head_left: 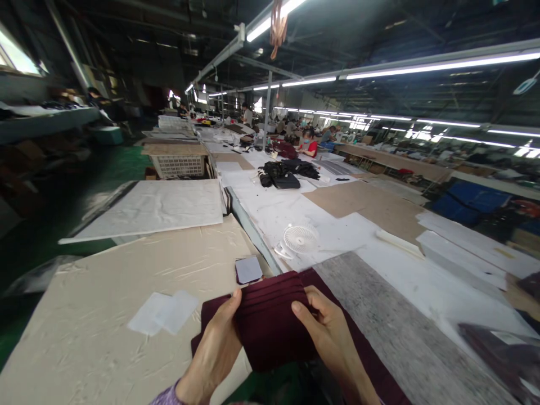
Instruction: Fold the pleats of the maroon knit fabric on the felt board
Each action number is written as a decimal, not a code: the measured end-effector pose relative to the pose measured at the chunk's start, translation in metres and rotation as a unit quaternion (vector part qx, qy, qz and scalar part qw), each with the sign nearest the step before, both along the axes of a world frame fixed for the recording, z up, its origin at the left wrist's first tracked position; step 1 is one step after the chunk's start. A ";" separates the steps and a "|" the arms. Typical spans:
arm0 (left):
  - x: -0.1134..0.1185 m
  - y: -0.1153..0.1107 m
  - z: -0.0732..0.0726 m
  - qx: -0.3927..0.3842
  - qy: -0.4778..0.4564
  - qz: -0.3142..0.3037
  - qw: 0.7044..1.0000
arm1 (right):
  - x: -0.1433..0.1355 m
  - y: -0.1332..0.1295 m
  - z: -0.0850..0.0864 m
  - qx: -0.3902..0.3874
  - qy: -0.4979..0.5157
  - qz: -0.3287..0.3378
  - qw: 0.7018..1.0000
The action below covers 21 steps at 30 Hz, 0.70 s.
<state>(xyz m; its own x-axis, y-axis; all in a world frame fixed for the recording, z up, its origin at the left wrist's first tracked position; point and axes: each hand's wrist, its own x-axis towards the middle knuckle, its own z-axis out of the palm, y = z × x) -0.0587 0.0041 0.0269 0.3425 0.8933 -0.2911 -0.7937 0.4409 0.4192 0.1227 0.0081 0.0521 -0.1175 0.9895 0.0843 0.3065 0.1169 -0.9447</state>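
Observation:
Between my two hands is a stack of maroon fabric pieces point(274, 332), its layered edges fanned along the top. My left hand point(219, 343) grips the stack's left side, thumb on top. At the right side, my right hand point(329, 332) pinches the pieces between thumb and curled fingers. More maroon fabric point(375, 360) lies beneath and to the right, on the table edge. Just beyond the stack sits a small pile of grey-topped square pieces point(248, 270). Two thin white sheets point(162, 312) overlap on the beige covering to the left.
A white fan point(300, 239) lies on the long white table point(261, 216). Farther back is a heap of black fabric point(287, 173). A plastic crate point(179, 166) stands at the left, behind a white-covered surface point(160, 208). A person in red point(310, 147) sits farther along.

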 end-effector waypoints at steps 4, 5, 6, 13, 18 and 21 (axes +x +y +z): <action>-0.003 0.001 -0.002 -0.017 -0.021 -0.004 1.000 | -0.001 -0.001 0.003 -0.006 -0.011 0.001 1.000; -0.003 0.001 -0.002 -0.021 -0.022 -0.004 1.000 | -0.001 -0.001 0.004 -0.007 -0.014 0.001 1.000; -0.003 0.001 -0.002 -0.025 -0.023 -0.004 0.999 | -0.002 -0.001 0.005 -0.008 -0.017 0.000 1.000; -0.003 0.000 0.005 -0.041 -0.037 0.003 0.998 | -0.003 -0.004 0.007 -0.006 -0.028 -0.006 1.000; -0.004 0.001 0.000 -0.026 -0.044 0.001 0.999 | -0.002 -0.004 0.007 0.000 -0.024 0.005 1.000; -0.006 0.002 -0.003 -0.025 -0.049 -0.001 0.998 | -0.002 -0.004 0.007 0.002 -0.023 0.003 1.000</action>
